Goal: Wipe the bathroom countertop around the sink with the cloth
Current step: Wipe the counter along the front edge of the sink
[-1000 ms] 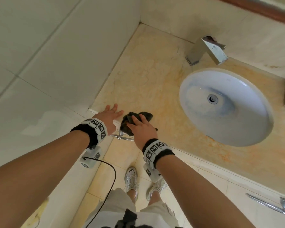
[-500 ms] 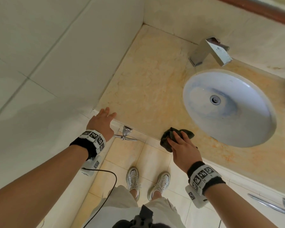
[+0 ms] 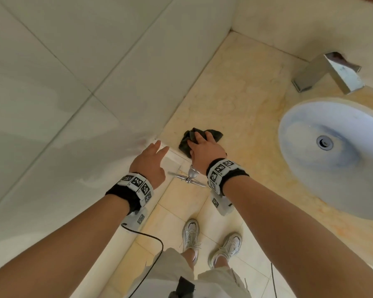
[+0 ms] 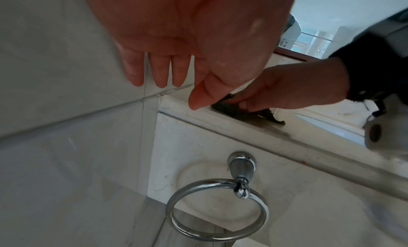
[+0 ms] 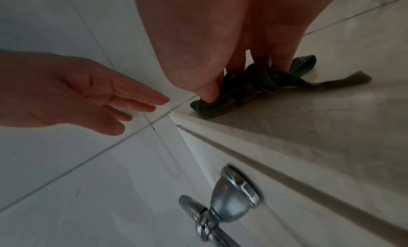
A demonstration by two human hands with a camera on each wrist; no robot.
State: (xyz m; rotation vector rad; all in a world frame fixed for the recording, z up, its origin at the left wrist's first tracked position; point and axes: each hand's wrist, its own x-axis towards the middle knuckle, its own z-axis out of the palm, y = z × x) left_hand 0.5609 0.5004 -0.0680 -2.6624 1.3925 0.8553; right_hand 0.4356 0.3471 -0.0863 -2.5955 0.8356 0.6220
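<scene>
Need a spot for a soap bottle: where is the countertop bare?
Bare: the wide countertop stretch between the side wall, the faucet and the sink. Crowded: the front corner by the wall, where the right hand grips the cloth beside the open left hand.

Dark green cloth (image 3: 199, 138), mottled beige countertop (image 3: 241, 100), white sink (image 3: 336, 160), chrome towel ring (image 4: 217, 210).

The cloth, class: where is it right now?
In the head view the cloth lies bunched under the right hand at the front left corner of the countertop, left of the sink.
</scene>
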